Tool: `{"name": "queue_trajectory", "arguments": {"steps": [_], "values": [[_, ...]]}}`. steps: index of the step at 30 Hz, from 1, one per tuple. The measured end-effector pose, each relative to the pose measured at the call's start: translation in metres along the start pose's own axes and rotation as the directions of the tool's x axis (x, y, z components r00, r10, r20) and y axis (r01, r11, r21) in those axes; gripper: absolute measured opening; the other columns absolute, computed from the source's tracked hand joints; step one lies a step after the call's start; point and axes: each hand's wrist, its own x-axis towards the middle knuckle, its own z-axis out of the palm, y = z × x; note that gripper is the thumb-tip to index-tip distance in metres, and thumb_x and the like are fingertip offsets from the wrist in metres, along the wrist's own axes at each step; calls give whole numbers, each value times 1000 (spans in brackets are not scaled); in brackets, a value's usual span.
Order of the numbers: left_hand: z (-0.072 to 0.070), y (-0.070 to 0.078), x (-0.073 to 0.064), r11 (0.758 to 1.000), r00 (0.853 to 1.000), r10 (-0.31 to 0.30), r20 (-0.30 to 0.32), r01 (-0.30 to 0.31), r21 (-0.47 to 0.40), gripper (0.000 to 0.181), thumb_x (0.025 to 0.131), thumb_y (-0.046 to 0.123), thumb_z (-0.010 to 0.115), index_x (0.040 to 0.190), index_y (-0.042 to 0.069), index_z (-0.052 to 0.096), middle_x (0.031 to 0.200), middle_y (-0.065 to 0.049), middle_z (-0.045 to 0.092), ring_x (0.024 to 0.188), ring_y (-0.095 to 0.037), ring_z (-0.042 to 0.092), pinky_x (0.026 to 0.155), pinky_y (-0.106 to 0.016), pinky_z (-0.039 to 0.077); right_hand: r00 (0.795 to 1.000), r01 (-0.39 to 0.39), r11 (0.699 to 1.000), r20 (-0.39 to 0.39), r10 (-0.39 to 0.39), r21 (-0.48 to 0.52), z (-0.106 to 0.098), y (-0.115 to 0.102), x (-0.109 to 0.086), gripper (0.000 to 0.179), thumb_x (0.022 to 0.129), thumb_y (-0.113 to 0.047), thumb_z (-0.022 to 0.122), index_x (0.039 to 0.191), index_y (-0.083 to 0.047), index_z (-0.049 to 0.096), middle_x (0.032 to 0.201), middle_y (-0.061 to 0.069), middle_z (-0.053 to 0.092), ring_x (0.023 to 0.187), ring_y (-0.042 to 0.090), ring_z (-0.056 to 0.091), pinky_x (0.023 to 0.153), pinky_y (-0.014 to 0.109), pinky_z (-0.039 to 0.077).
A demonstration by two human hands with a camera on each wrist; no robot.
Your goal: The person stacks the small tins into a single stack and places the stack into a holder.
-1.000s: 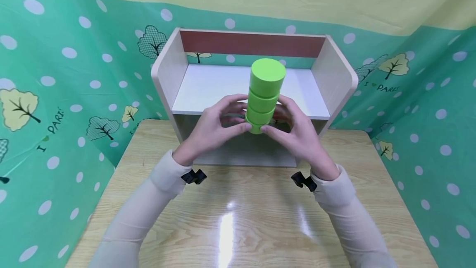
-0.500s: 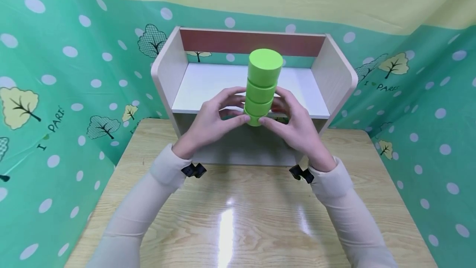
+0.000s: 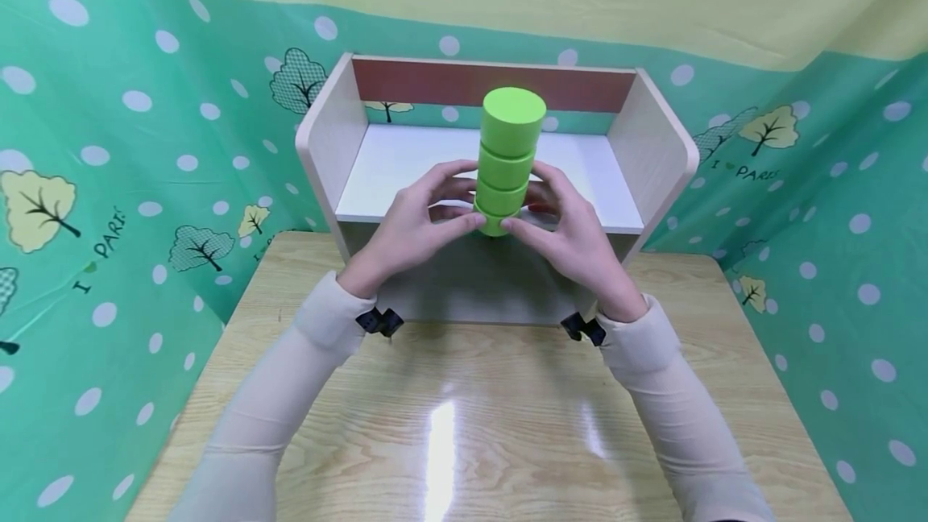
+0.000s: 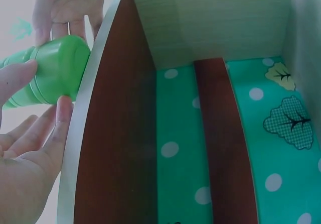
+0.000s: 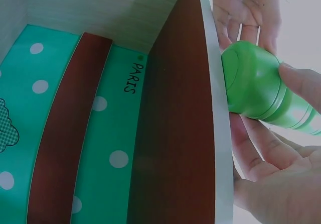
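Observation:
A bright green ribbed canister [image 3: 511,139] stands nearly upright at the front of the shelf unit's upper board [image 3: 406,167]. My left hand [image 3: 416,232] grips its lower part from the left, thumb at the front near the base. From the right, my right hand [image 3: 574,240] holds the same lower part, fingers curled behind it. Both wrist views show the rounded bottom of the canister [image 4: 57,66] right by the board's front edge [image 5: 216,133]. Whether its base touches the board, I cannot tell.
The white shelf unit [image 3: 333,135] has tall side panels and a reddish-brown back rail [image 3: 435,80]. Below the upper board lies a lower compartment [image 3: 478,296]. A wooden table [image 3: 348,425] carries the unit, and a green dotted curtain [image 3: 159,167] surrounds it.
Both hands have carried the canister forward, toward the back of the shelf unit, and slightly to the left. The grip looks the same throughout.

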Motion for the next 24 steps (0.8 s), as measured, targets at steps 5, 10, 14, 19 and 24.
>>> {"name": "queue_trajectory", "arguments": {"steps": [5,10,14,19,24], "values": [[-1,-1,1,1000,1000,-3,1,3,13,58,90,-4,71,143,-1,46,130,-20,62,115,-28,62,96,-34,57,1000,-2,1000,-1,2,0,1,4,2,73,89,-9,77,151,-18,40,129,4,65,115,16,61,100,40,51],[-2,-2,3,1000,1000,-6,8,5,18,57,92,-3,70,143,-1,46,131,-21,61,117,-29,61,97,-32,56,1000,-4,1000,1,4,5,2,7,6,73,89,-9,77,151,-15,39,128,6,66,115,17,61,99,42,51],[-2,-3,5,1000,1000,-8,15,8,25,56,93,-1,68,144,0,45,132,-21,60,118,-28,61,97,-31,56,1000,-11,1000,3,11,-2,2,7,8,72,90,-10,76,152,-15,38,128,6,66,114,16,61,98,41,51],[-3,-19,9,999,1000,-14,13,13,29,57,94,3,69,146,6,45,134,-16,60,120,-25,60,97,-29,55,1000,-12,1000,0,12,-4,3,3,9,72,91,-7,75,152,-12,37,130,10,64,115,20,61,99,42,51],[-5,-32,12,998,1000,-24,-2,24,56,56,95,15,71,145,14,47,131,-7,63,116,-16,62,97,-26,55,1000,-3,999,-8,3,-33,5,8,11,71,92,-11,75,152,-14,36,131,9,63,115,19,60,100,41,51]]}}
